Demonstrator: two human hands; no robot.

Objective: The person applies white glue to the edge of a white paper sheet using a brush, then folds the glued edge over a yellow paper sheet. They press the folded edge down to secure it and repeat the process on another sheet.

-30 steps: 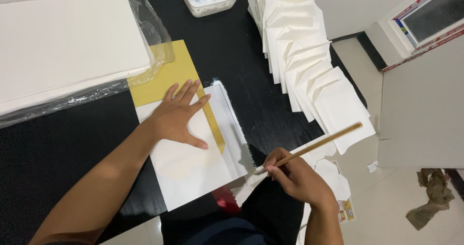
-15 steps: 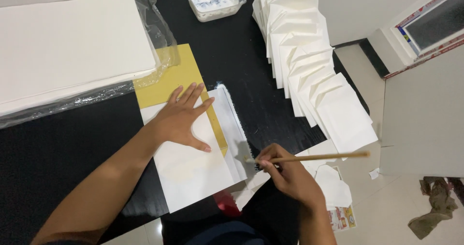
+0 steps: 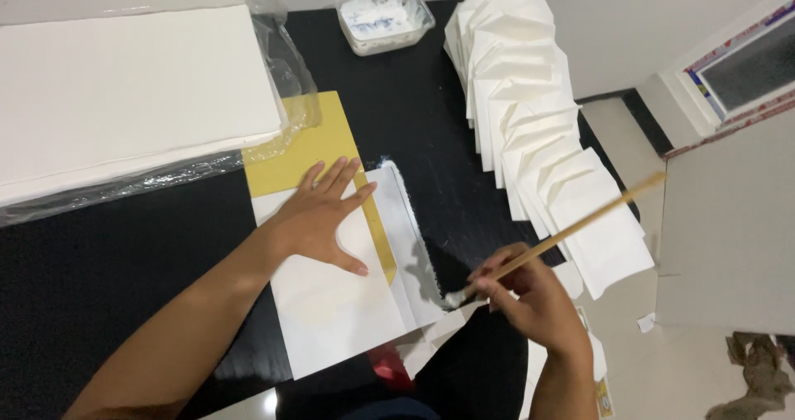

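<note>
1. Head cam looks down on a black table (image 3: 99, 263); the white paper sheet (image 3: 331, 312) lies at its near edge, over a yellow sheet (image 3: 306, 151).
2. Left hand (image 3: 319, 217) is spread wide, pressed flat on that white sheet.
3. Right hand (image 3: 530, 296) pinches a wooden-handled brush (image 3: 555, 239), bristles at the sheet's right flap, which looks wet with glue.
4. Paper's light, floppy and easy to crease, so I'd pin it flat and lift by dry corners.
5. Beyond the sheet: paste tub (image 3: 385, 21), fanned folded papers (image 3: 530, 130), wrapped paper stack (image 3: 124, 97).
</note>
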